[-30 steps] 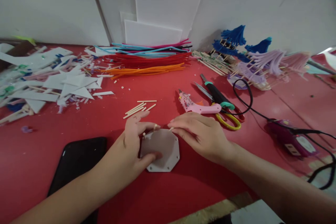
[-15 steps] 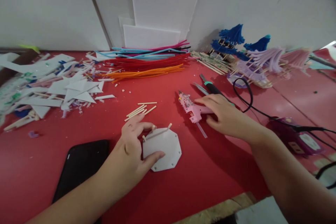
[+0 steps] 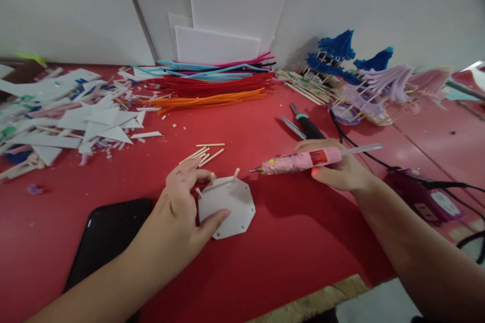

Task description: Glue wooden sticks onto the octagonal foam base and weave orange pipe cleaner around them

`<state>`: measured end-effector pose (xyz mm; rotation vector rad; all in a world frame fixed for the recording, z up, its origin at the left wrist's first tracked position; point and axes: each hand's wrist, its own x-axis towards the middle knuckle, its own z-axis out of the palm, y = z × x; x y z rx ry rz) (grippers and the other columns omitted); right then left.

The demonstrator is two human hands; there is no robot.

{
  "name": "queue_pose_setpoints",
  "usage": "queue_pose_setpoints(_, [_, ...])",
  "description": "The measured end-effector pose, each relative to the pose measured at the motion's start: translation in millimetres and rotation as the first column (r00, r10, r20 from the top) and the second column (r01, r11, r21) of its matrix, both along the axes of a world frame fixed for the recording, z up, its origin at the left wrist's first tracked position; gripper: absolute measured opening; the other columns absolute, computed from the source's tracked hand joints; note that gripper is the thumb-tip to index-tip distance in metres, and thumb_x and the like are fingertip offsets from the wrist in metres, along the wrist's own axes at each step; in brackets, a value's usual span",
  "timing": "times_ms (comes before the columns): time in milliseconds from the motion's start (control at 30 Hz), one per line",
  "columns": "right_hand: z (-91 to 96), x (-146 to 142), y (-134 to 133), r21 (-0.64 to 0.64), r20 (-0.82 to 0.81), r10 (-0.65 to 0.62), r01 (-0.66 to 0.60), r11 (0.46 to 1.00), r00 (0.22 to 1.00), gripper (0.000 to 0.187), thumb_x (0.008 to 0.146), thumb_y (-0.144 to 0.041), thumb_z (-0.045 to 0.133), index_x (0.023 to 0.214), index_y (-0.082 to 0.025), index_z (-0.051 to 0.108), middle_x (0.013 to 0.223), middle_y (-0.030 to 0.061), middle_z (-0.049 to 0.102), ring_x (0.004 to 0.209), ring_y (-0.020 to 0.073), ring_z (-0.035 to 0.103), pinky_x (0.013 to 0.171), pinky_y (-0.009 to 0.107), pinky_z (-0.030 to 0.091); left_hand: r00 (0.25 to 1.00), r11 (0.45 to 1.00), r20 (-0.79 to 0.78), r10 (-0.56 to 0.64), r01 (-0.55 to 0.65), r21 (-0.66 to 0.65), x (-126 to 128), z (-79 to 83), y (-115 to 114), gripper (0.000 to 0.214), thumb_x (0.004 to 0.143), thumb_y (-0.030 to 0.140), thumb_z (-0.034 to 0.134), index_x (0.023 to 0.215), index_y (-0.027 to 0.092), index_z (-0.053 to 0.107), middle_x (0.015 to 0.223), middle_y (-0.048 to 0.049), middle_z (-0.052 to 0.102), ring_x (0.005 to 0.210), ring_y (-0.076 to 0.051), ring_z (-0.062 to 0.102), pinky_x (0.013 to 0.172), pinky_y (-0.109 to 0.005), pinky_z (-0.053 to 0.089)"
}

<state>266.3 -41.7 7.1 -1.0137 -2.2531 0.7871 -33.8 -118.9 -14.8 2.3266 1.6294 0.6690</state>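
Observation:
My left hand grips the left side of a white eight-sided board, its thumb lying on top and its fingertips by the far edge. Short wooden sticks stand up from the board's far and left edges, and small holes show along its right and near edges. In my right hand is a pink hot glue gun, raised above the table with its nozzle pointing left towards the board. A clear glue stick sticks out of the gun's back end.
Several loose wooden sticks lie beyond the board. A black phone rests at left, near white scraps. Coloured pipe cleaners line the back. Green-black handled pliers, small fuzzy-roofed models and a purple power socket are at right.
My right hand has picked up the glue gun from the table and turned its nozzle to the left. My left hand stays on the board; the view has shifted slightly.

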Motion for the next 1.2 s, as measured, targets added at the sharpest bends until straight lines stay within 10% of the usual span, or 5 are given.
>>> queue_pose_setpoints(133, [-6.5,-2.2,3.3,-0.044,-0.040,0.149,-0.151,0.988,0.988,0.003,0.068,-0.018,0.049,0.070,-0.019,0.051,0.071,0.0035,0.057,0.060,0.0147,0.051,0.053,0.027,0.040,1.000,1.000,-0.002,0.000,0.000,-0.011,-0.3,-2.3,0.2,0.041,0.073,0.032,0.068,0.107,0.017,0.052,0.112,-0.0146,0.059,0.126,-0.037,0.041,0.103,-0.057,0.032])
queue_pose_setpoints(1200, [-10.8,-9.6,-0.7,-0.064,-0.022,0.067,-0.069,0.996,0.997,0.005,0.064,-0.017,0.044,0.060,-0.020,0.043,0.052,-0.0034,0.041,0.047,0.0092,0.035,0.044,0.023,0.027,0.999,0.999,0.041,0.010,-0.008,-0.039,-0.9,-5.1,-1.2,0.045,0.072,0.032,0.068,0.110,0.018,0.049,0.114,-0.0132,0.057,0.117,-0.033,0.050,0.092,-0.048,0.044])
